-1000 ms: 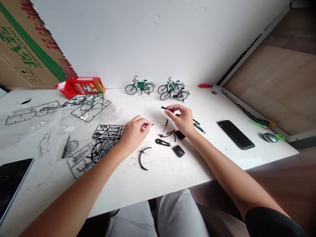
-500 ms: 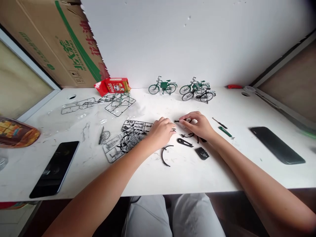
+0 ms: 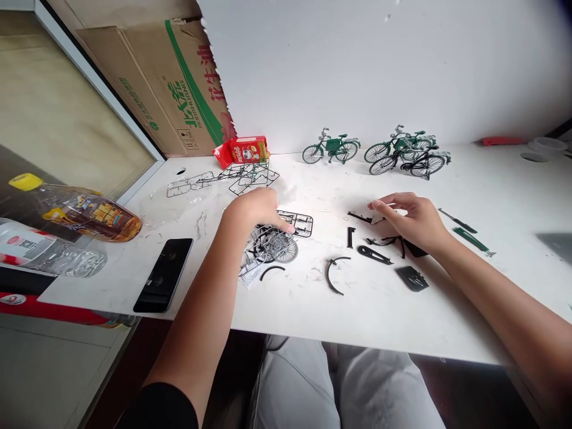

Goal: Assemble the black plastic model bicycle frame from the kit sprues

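My left hand reaches over a pile of grey wheels and part frames, its thumb on a black frame at the pile's back edge; its other fingers are mostly hidden, so its grip is unclear. My right hand hovers low over small black parts, thumb and forefinger close together near a thin black part; I cannot make out what is between them. Around it lie a short black piece, a black chain cover, a dark flat piece and a curved black fender.
Three model bicycles stand at the back, one green on its own. A red packet and empty part frames lie back left. Bottles and a phone are at left; a screwdriver is at right.
The view has turned left. My left hand has moved left from the small parts onto the pile. A short black piece now lies uncovered between the hands. My right hand stays by the black parts.
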A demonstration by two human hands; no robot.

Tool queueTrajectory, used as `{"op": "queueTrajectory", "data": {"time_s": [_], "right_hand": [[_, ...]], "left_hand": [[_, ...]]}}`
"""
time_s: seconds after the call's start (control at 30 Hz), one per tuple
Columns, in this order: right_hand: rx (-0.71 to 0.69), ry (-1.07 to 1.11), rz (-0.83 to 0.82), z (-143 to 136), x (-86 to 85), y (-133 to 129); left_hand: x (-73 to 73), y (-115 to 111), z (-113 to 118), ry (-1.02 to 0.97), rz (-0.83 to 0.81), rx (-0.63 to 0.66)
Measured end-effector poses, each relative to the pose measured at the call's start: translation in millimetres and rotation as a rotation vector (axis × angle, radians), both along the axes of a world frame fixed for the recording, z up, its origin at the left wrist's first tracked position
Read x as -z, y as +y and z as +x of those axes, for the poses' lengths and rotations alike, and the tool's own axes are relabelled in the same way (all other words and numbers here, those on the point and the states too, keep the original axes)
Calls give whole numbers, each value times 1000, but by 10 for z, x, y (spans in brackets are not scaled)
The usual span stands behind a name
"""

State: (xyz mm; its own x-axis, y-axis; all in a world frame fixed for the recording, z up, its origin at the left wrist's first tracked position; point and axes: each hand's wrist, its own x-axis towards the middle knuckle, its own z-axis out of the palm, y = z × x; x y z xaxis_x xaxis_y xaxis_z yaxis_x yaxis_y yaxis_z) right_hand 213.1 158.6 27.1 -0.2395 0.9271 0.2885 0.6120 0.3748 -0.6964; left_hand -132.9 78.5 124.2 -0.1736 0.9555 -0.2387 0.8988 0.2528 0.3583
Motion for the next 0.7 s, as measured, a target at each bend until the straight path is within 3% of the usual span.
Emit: {"op": "queueTrajectory", "data": {"time_s": [0.1,0.23,0.4,0.57,0.7], "right_hand": [[5,17,7,-6,-21,-10],[19,35,11,13,-45,-12],[6,40,12,-7,-67,-44],[-68,83,13,-55,-147,-131],[-149,218,-40,-111,-257,-266]], "left_hand": [[-22,-55,139,76,-121,43],[32,-118,335,106,-37,63],[100,-85,221,29,102,55],[1,-19,-29,-307,120,240],[-45,0,49,-651,133,236]]}}
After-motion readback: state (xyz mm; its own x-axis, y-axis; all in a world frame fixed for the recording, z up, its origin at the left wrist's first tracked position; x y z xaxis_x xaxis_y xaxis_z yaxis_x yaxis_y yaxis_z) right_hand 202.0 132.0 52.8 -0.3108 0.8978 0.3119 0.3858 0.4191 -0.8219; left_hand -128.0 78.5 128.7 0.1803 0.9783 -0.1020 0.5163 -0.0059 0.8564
